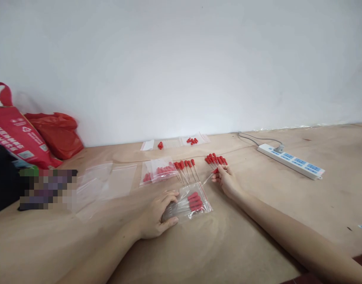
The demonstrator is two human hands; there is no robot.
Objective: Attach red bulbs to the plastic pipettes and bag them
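Note:
My left hand grips the end of a clear zip bag that lies on the wooden table and holds several red-bulbed glass droppers. My right hand rests further right, fingers pinched on a dropper at the edge of a loose group of red-bulbed droppers. Another row of droppers lies between the hands, just beyond the bag. A filled bag of droppers sits to the left of that row.
Empty clear bags lie at left. Small bags with red bulbs sit near the wall. A white power strip with its cable lies at right. Red bags stand at far left, beside a dark object.

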